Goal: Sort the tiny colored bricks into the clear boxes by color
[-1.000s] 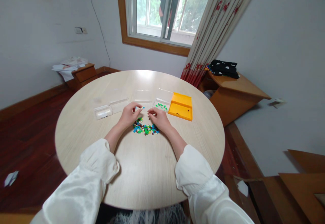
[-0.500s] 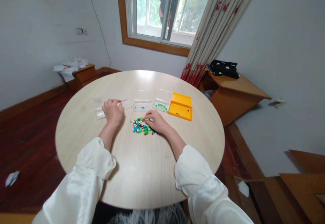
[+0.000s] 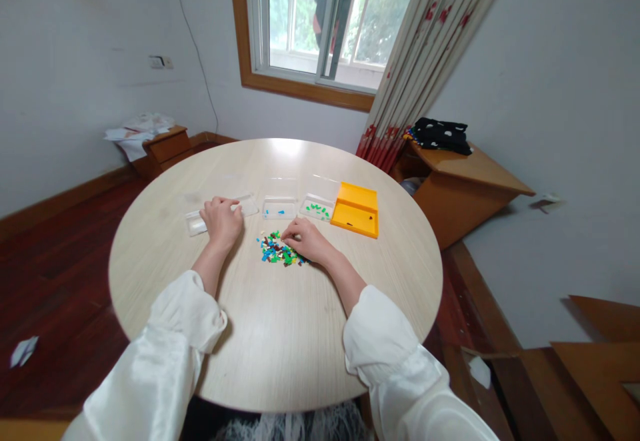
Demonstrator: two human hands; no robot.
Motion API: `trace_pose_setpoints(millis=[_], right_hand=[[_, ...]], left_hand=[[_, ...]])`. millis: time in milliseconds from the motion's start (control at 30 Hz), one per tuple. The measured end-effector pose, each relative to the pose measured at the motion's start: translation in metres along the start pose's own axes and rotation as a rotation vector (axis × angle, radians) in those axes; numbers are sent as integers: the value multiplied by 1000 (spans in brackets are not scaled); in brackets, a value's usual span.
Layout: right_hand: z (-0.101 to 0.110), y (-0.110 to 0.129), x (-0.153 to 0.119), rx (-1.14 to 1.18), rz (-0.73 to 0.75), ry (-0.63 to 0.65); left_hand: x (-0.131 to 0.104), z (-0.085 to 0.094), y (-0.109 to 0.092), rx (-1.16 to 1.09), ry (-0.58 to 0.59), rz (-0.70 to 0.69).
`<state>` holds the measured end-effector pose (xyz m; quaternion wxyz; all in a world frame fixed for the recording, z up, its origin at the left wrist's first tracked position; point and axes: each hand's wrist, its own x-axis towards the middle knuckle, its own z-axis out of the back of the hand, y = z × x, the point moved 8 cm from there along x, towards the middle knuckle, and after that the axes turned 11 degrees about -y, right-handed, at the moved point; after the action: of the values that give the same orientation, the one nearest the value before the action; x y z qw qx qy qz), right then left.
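Note:
On the round table a pile of tiny coloured building bricks (image 3: 276, 253) lies in blue, green, brown, white and yellow. My right hand (image 3: 309, 239) rests at the pile's right side, thumb and forefinger closed together among the pieces; whatever they pinch is too small to make out. My left hand (image 3: 223, 222) is over the clear plastic boxes at the left, its fingers curled and the thumb close to the forefinger. Anything in it is hidden. One clear box (image 3: 197, 223) shows to its left, and another clear box (image 3: 249, 205) to its right.
Behind the pile stand a clear box with a few blue pieces (image 3: 274, 211), a clear box with several green pieces (image 3: 317, 210), and an open yellow case (image 3: 355, 219) with a couple of dark pieces. A wooden cabinet (image 3: 465, 174) stands beyond the table's right side.
My right thumb and forefinger have come together at the pile, with the hand moving very slightly. My left hand has hardly shifted.

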<state>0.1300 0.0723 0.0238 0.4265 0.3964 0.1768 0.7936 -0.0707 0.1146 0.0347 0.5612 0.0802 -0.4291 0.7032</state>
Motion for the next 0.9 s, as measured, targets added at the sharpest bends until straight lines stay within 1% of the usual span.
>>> trace_pose_setpoints(millis=[133,233,333,433,567,667,900], right_hand=[[1,-2,1,7,-19,-5],[1,-4,1,4,-43,-7],[0,-7,1,-18,-57,-11],[1,-9,2,-45,-80,-43],[8,-14,3,-38,-151,-132],[12,-16,4,-4,-161,-189],[21,-15,4,79,-168,-285]], left_hand=[[-1,2,-3,-47,-24,-15],[-3,2,-9,-72,-21,-31],[-6,3,-20,-114,-4,-73],[-10,3,-34,-173,26,-148],[-17,1,-54,-291,100,-283],[-25,-1,-67,-389,171,-371],[-45,-9,-88,-547,362,-451]])
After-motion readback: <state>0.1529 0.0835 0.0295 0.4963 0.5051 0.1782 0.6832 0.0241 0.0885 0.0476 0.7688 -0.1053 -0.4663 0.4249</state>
